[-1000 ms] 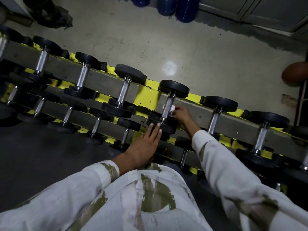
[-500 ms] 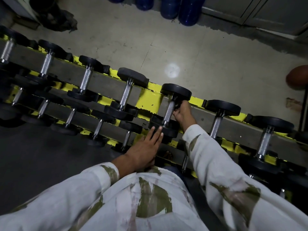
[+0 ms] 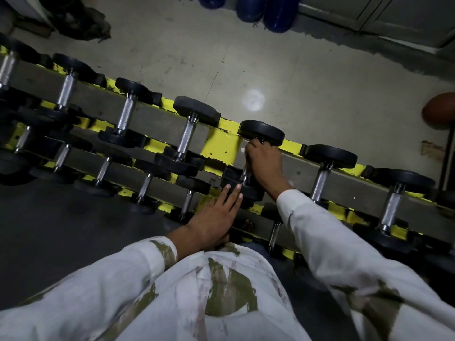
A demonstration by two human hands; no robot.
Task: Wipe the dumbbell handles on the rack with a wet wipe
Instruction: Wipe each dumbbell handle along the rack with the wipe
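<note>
The left hand (image 3: 216, 217) lies flat, fingers straight, fingertips touching the near head of a dumbbell (image 3: 262, 132) on the yellow rack (image 3: 221, 146). The right hand (image 3: 264, 161) has its grip curled around the handle (image 3: 245, 172), a sliver of wet wipe (image 3: 243, 150) showing.

On the rack (image 3: 222, 146), dumbbells (image 3: 187, 134) lie side by side in two rows, the lower row nearer. The right hand (image 3: 264, 163) grips one upper-row handle (image 3: 245, 174); the left hand (image 3: 214, 217) rests on that dumbbell's near head (image 3: 253, 193). Behind the rack stand bottles (image 3: 275, 13), with a ball (image 3: 439, 114) far right.
</note>
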